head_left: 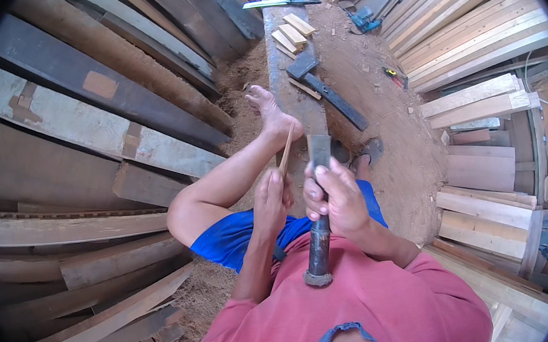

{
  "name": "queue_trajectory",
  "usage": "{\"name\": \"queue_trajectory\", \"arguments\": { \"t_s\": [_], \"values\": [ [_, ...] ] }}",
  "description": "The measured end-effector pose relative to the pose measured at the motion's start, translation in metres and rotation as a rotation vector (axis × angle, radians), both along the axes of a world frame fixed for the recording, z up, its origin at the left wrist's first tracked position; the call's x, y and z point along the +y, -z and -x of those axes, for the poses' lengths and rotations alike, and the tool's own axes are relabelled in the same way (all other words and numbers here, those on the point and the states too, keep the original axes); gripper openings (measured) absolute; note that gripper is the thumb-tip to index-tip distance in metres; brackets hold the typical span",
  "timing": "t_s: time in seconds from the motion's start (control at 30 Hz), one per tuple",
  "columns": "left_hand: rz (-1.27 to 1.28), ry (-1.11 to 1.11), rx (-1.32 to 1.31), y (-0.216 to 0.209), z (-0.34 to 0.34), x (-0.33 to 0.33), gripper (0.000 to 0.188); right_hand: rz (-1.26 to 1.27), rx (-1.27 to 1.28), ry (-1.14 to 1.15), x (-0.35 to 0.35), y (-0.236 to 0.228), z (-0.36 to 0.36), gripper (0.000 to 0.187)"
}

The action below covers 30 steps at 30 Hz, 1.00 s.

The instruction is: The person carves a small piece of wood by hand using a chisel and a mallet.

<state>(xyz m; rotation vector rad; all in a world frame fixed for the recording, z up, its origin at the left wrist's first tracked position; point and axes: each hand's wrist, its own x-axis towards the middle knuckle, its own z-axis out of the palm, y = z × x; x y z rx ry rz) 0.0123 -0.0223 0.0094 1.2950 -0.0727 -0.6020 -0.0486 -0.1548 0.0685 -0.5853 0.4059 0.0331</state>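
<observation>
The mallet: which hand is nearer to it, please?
Right: the right hand, holding the chisel, is below the mallet in view; the left hand is farther, below and left.

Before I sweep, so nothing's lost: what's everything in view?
Bench: one, grey, centre
Chisel: one, dark-handled, right grip
Thin strip: one, brown, left grip
Mallet: one, dark, on bench
Offcuts: several, pale, on bench
Handsaw: one, pale, far bench end
Power tool: one, blue, far right
Small tool: one, red and yellow, right
Boards: many, mixed browns, both sides
Sawdust: uncounted, brown, underfoot
Shirt: one, pink, lower centre
Shorts: one, blue, below shirt
Legs: two, bare, by bench
Grips: two, bare, centre
</observation>
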Motion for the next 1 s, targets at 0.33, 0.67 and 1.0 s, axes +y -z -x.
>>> {"name": "queue_trajectory", "arguments": {
  "t_s": [0.33,0.67,1.0],
  "values": [
    [-0.091,0.093,-0.370,0.001,-0.028,0.005,0.028,0.009,-0.004,-0.236,0.029,0.000,0.004,0.013],
    [0.102,-0.072,0.139,0.022,0.015,0.037,0.035,0.083,-0.082,-0.001,0.003,-0.016,0.018,0.017],
    [0.165,0.092,-0.010,-0.011,-0.017,0.007,0.035,0.057,-0.020,-0.234,0.027,-0.008,0.003,0.017]
  ]
}}
